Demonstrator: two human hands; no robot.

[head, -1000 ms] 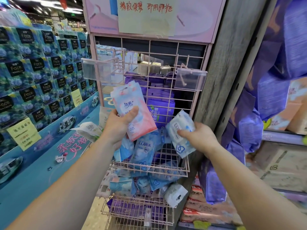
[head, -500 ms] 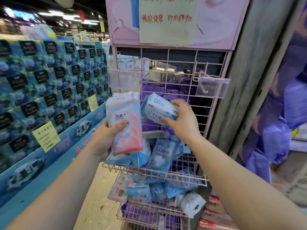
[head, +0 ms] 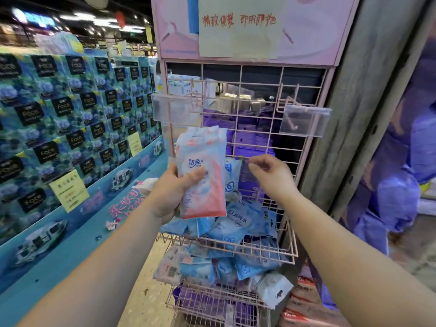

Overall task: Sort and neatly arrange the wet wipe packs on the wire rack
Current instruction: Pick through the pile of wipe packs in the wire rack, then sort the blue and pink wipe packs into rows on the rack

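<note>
The left hand (head: 175, 190) grips a pink-and-white wipe pack (head: 203, 171) upright before the pink wire rack (head: 259, 107); the right hand (head: 271, 175) hangs beside it, fingers loosely curled, holding nothing. Blue wipe packs (head: 238, 223) lie jumbled in the upper basket (head: 291, 244) (more heaped below). A careless reach could tip overhanging packs onto the shop floor (head: 146, 291). Blue tissue cartons (head: 70, 119) wall the left.

A blue tissue display wall (head: 70, 128) fills the left (yellow price tags attached); grey pillar (head: 368, 95) stands right.
</note>
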